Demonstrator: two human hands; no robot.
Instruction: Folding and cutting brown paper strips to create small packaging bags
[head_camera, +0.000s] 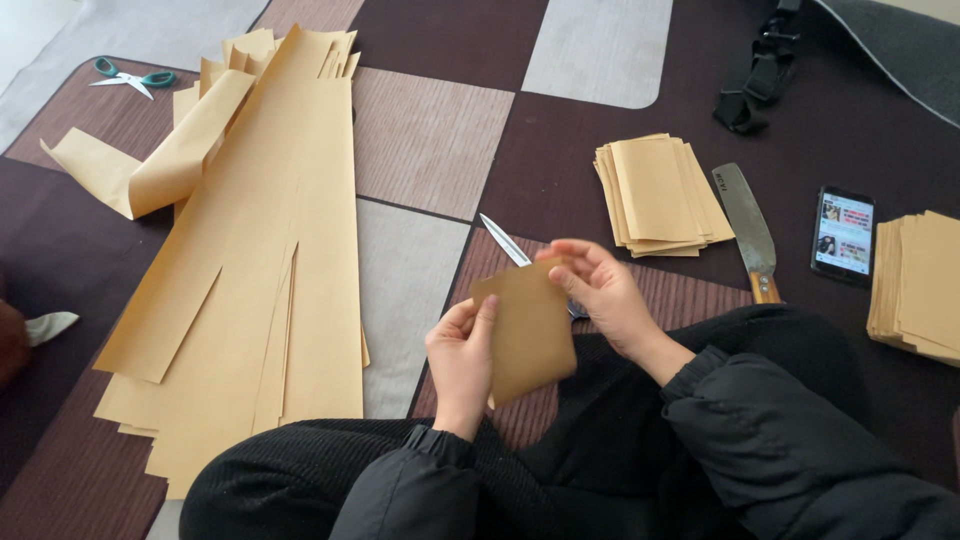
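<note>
I hold a small folded brown paper piece (530, 335) between both hands above my lap. My left hand (462, 362) grips its left edge, thumb on the front. My right hand (598, 290) pinches the top right corner with its fingers curled over the paper. Behind the paper lies a pair of scissors (508, 245) on the carpet, its blades pointing up-left and its handles hidden by my right hand. Both arms wear black sleeves.
Long brown paper strips (270, 250) lie at the left, with green-handled scissors (132, 79) beyond. A stack of cut brown pieces (655, 195), a broad knife (748, 230), a phone (843, 235) and another paper stack (920, 285) sit at the right. A black strap (757, 80) lies far back.
</note>
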